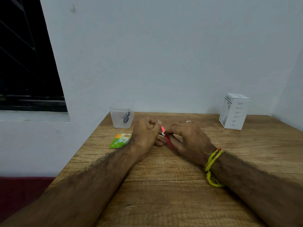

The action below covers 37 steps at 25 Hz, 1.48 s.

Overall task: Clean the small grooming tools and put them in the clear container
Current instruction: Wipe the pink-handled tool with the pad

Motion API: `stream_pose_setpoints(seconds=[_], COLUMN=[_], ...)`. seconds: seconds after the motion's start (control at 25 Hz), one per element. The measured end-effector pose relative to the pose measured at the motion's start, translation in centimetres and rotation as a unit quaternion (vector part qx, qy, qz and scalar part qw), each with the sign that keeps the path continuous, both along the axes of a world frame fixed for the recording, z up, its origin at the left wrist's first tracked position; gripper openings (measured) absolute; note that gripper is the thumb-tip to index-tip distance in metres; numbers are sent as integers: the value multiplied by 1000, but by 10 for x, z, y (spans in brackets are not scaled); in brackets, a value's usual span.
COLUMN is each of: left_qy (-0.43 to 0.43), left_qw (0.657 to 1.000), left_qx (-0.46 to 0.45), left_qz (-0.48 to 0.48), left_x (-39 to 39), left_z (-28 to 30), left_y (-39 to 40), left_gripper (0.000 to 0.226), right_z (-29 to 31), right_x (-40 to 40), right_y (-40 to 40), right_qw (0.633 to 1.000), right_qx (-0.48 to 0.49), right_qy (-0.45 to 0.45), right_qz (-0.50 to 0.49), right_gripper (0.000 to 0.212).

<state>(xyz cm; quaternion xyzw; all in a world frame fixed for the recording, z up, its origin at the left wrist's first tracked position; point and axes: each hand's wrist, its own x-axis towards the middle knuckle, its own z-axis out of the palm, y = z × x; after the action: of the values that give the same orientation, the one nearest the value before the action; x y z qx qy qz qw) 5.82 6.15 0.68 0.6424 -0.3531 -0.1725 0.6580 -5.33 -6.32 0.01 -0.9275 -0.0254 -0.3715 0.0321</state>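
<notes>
Two arms are reaching over the wooden table [164,185]. The right hand [188,141], with yellow string [213,163] tied at its wrist, is pinching a small pink tool [165,135] with a bit of white wipe [163,133]. The left hand [144,136] is curling its fingers on the tool's far tip. A green packet [120,140] is lying beside it. Farther back, the clear container [122,114] is holding something dark, and a white box [233,111] is standing by the wall.

Slim pink tool [165,135] tilted above table; clear container [122,115] upright behind, dark tool [126,117] inside
</notes>
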Motion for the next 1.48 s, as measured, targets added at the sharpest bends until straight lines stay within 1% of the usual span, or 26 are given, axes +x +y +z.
stream_pose_setpoints(seconds=[0.16, 0.36, 0.44, 0.64, 0.8, 1.0, 1.28, 1.48], left_qy=[28, 48, 49, 40, 27, 27, 32, 33], left_qw=[999, 998, 998, 999, 999, 999, 999, 999], left_qx=[9, 12, 12, 10, 15, 17, 7, 12], left_qz=[-17, -31, -27, -28, -23, -20, -9, -12], left_x=[4, 8, 7, 5, 3, 1, 1, 4], left_z=[0, -1, -1, 1, 2, 3, 3, 2], left_y=[0, -2, -2, -2, -1, 1, 0, -2], left_gripper=[18, 18, 16, 15, 15, 14, 15, 15], right_z=[1, -1, -1, 0, -1, 1, 1, 1], right_x=[-1, 0, -2, -3, -6, -10, -11, -14], right_y=[3, 2, 2, 3, 3, 1, 4, 6], right_qw=[1000, 1000, 1000, 1000, 999, 998, 997, 997], right_qx=[19, -10, -6, 0, 6, 20, -27, -6], right_qy=[-1, 11, 2, 13, 35, 58, 67, 73], right_qz=[3, 7, 7, 2, -10, 0, -5, 11], right_gripper=[13, 12, 11, 13, 15, 16, 17, 17])
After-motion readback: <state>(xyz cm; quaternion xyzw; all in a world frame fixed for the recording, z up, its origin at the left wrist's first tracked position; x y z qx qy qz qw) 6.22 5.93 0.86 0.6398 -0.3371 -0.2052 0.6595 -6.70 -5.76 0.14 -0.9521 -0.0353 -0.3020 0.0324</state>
